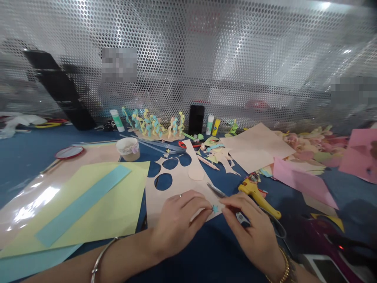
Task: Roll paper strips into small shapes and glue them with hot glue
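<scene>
Near the lower middle, my left hand (182, 220) pinches a small blue paper piece (215, 208) at its left side. My right hand (253, 228) is at the other side of that piece, thumb and forefinger close together near its edge; whether they touch it is hard to tell. Beneath and behind the hands lies a pale pink sheet (159, 200) with several round holes cut out. A loose pale pink round piece (196, 173) rests on it. Silver scissors (216, 190) lie partly under my right hand.
Yellow-green paper (118, 204) with a blue strip (85, 204) lies left. A yellow glue gun (260, 196) is right of my right hand. Behind stand a paper cup (128, 149), curled paper decorations (150, 125), a phone (196, 119) and glue sticks (209, 125). Pink sheets (303, 181) lie right.
</scene>
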`<act>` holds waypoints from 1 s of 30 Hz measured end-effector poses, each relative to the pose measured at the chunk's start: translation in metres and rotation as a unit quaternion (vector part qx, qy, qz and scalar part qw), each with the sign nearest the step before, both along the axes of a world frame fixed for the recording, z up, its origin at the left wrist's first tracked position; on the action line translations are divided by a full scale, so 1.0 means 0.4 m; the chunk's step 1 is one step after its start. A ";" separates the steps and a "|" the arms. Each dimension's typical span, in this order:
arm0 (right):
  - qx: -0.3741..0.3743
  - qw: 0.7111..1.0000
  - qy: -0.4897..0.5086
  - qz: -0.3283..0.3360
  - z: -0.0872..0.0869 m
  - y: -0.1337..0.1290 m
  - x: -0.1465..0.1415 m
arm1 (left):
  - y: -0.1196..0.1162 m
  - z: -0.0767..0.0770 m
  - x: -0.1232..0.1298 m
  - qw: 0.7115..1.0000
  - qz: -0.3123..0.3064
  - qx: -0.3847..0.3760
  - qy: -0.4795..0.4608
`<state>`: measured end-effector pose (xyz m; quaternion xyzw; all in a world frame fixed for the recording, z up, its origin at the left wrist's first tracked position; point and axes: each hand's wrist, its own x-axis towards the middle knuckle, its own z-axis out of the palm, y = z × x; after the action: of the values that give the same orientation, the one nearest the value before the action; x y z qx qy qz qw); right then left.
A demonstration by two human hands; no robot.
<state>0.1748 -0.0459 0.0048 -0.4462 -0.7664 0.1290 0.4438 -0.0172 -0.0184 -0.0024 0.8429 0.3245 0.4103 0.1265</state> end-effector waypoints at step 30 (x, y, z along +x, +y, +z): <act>0.054 0.964 -0.257 0.028 0.039 -0.016 -0.003 | 0.028 0.036 -0.038 0.913 -0.012 -0.402 -0.072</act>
<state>0.1738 -0.0525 0.0204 -0.4178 -0.8729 -0.0194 0.2512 -0.0326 -0.0072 0.0121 0.6928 0.4419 0.3036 0.4823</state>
